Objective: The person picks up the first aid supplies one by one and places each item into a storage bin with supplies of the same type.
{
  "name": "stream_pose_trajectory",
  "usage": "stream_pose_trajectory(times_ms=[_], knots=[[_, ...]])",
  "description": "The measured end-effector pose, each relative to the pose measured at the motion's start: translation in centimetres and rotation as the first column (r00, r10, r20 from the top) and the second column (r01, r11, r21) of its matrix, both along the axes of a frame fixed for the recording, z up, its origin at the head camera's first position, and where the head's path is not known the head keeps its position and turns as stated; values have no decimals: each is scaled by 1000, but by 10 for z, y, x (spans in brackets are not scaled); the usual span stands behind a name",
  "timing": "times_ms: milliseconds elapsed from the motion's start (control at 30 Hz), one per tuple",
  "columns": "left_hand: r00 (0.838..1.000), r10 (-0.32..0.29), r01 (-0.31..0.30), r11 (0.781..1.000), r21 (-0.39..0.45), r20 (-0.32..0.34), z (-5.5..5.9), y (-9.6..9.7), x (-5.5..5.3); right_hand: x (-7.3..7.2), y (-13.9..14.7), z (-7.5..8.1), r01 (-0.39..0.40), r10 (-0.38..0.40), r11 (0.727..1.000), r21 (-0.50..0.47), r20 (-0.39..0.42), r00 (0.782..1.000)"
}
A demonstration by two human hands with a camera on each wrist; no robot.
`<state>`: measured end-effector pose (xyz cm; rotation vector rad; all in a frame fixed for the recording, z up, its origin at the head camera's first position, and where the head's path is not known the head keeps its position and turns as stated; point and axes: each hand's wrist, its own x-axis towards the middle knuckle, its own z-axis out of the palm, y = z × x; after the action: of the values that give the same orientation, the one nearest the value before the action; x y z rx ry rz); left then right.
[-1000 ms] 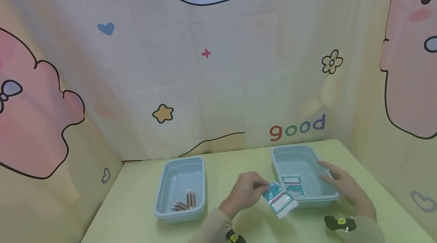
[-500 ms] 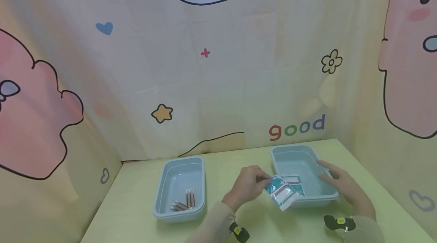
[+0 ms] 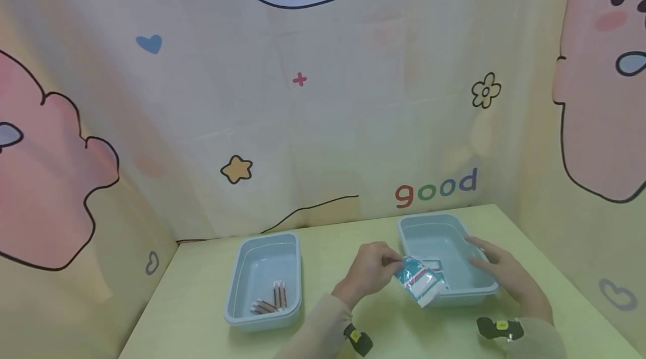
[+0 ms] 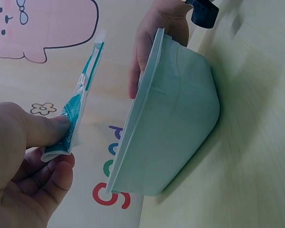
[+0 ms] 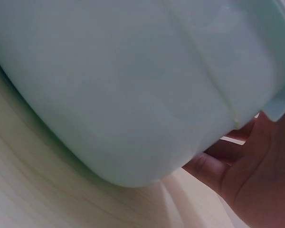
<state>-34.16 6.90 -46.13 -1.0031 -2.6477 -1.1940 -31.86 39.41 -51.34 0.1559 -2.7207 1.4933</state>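
Note:
My left hand (image 3: 368,269) pinches one end of a teal-and-white sachet (image 3: 418,279) between thumb and fingers. The sachet slants over the near left rim of the right-hand light blue plastic tub (image 3: 433,225), apart from the tub wall in the left wrist view. Behind it, another teal-and-white sachet (image 3: 435,265) lies on the tub floor, partly covered from sight. My right hand (image 3: 512,277) grips that tub's right side, with fingers over the rim; in the right wrist view, other fingers (image 5: 206,168) are against the outer wall.
To the left stands a second light blue tub (image 3: 229,286), with several slim brown sticks (image 3: 272,298) with pale ends inside it. Both tubs are on a pale yellow-green table (image 3: 192,291). A printed curtain (image 3: 323,140) hangs behind and at the sides.
My left hand has moved up and slightly right, carrying the sachet from in front of the tub to over its near left rim. My right hand stays at the tub's side.

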Motion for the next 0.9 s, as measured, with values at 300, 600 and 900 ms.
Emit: stream_pose_trajectory(times_ms=[300, 600, 900], knots=[[1000, -14, 14, 1000, 24, 9, 2, 4, -1, -1, 1, -2, 8, -8, 1000, 9, 0, 1000], [999, -29, 29, 999, 37, 15, 1, 9, -3, 3, -2, 1, 4, -4, 1000, -11, -10, 1000], [1000, -17, 17, 1000, 20, 23, 4, 15, -8, 3, -2, 2, 2, -2, 1000, -8, -22, 1000]])
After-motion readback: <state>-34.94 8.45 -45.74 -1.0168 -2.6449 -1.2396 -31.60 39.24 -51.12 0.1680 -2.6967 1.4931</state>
